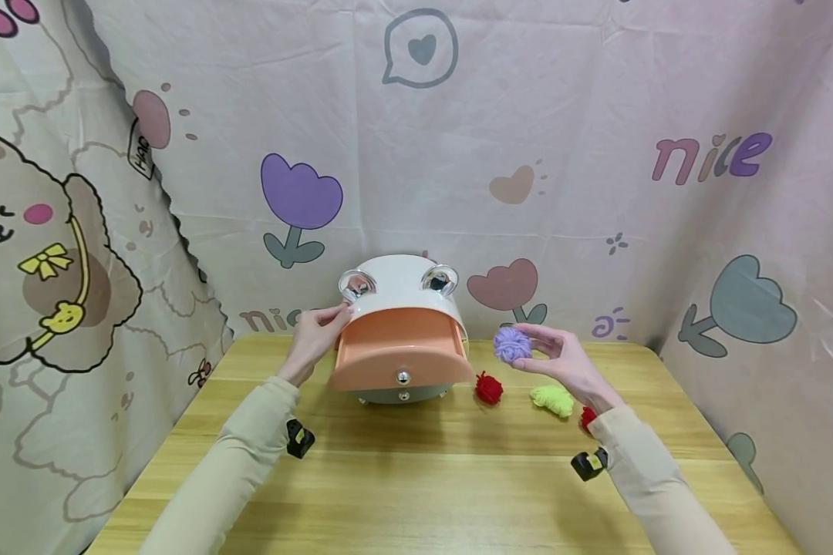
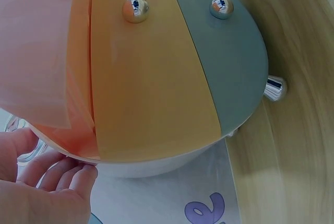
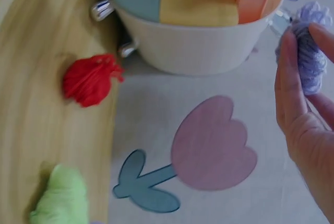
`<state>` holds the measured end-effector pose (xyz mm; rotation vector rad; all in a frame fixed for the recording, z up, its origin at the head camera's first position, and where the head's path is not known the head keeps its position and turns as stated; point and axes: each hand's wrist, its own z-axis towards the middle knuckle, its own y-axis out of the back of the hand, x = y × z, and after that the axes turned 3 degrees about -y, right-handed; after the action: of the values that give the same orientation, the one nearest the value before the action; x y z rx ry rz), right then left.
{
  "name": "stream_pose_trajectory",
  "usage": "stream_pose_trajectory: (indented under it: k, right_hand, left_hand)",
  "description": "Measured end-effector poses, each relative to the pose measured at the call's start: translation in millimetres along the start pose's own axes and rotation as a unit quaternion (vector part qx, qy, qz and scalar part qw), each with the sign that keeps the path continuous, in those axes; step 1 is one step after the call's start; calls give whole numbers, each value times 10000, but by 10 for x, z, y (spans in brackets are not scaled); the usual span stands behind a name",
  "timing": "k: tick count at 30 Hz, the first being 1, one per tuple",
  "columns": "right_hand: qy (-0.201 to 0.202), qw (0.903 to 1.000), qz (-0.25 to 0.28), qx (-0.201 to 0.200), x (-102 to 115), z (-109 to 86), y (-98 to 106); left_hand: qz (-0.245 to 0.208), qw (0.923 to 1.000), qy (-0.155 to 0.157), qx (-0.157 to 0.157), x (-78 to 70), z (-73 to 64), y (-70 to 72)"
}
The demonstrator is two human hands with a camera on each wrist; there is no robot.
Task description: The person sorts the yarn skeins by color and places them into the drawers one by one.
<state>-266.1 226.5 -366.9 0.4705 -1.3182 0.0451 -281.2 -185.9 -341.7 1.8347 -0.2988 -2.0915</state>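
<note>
A small white drawer cabinet (image 1: pixel 401 271), with silver-ringed eyes on top, stands on the wooden table. Its top orange drawer (image 1: pixel 401 366) is pulled out; the yellow drawer (image 2: pixel 151 78) and grey-green drawer (image 2: pixel 224 62) below are closed. My left hand (image 1: pixel 317 339) holds the cabinet's edge at its upper left side, fingers curled against the white shell. To the right of the cabinet, my right hand (image 1: pixel 562 362) pinches a purple yarn ball (image 1: pixel 511 344) between thumb and fingers, raised above the table. In the right wrist view, the ball partly hides behind the fingers.
A red yarn ball (image 1: pixel 488 388) lies on the table beside the cabinet. Farther right are a yellow-green yarn bundle (image 1: pixel 552 400) and another red yarn piece (image 1: pixel 588 418), partly covered by the right wrist. A printed cloth (image 1: pixel 569 231) hangs behind the table (image 1: pixel 416 493).
</note>
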Motion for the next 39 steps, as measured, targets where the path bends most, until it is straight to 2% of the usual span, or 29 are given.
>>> stream_pose_trajectory:
  k: [11, 16, 20, 25, 32, 39]
  right_hand:
    - [-63, 9999, -86, -95, 284, 254, -158]
    - [-2, 9999, 42, -132, 467, 373, -279]
    - [68, 9996, 282, -30, 611, 458, -389]
    - [177, 9993, 316, 79, 759, 563, -529]
    - [350, 9987, 297, 220, 891, 720, -758]
    - [549, 9974, 295, 358, 935, 831, -960]
  left_hand:
    - [-68, 9996, -258, -28, 28, 14, -11]
    - [-57, 9997, -243, 3, 25, 11, 5]
    - [-23, 9998, -198, 9, 24, 17, 6]
    - [5, 9998, -192, 28, 24, 14, 1]
    - [-19, 9998, -205, 33, 17, 5, 3]
    - [10, 9999, -163, 16, 4, 7, 2]
